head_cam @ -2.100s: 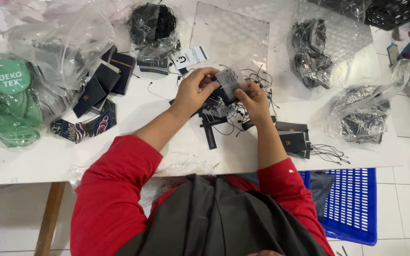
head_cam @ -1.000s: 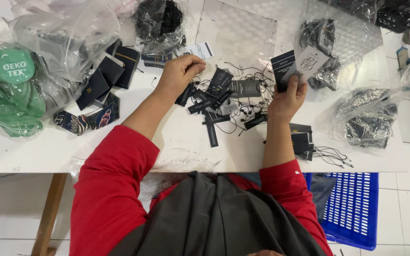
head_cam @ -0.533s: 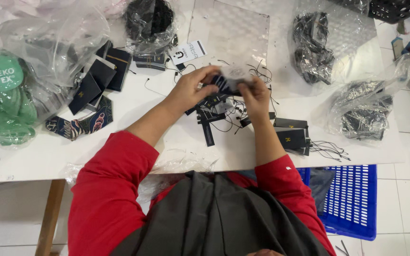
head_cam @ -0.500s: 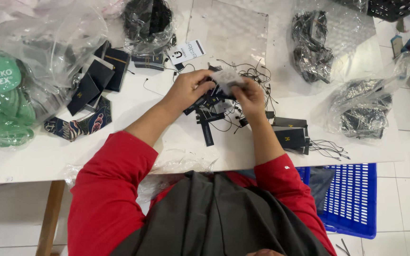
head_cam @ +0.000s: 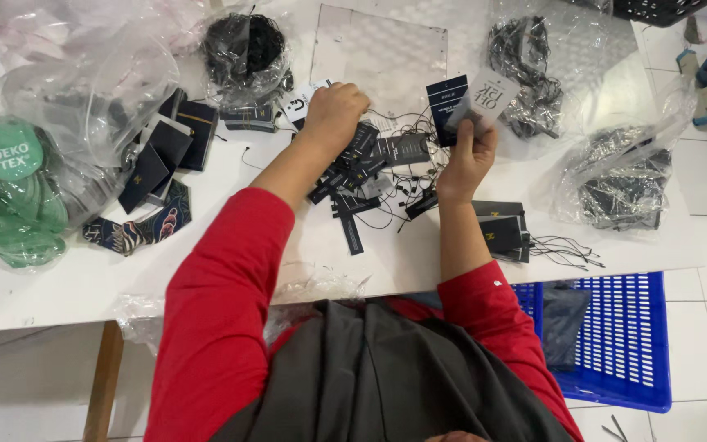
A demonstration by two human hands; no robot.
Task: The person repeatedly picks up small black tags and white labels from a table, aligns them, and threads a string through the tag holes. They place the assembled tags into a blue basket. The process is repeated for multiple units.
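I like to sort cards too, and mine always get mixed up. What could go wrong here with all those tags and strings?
The black strings lie tangled among the loose dark tags under the left hand, so lifting one tag may drag others along. The right hand holds a few tags fanned out above the table; one might slip. The stacked tags have strings trailing close to the table edge, so they could slide into the blue basket.

Loose tags [head_cam: 370, 176] mid-table [head_cam: 59, 286], tag stack [head_cam: 501, 233] to their right, crate [head_cam: 615, 336] on the floor below.
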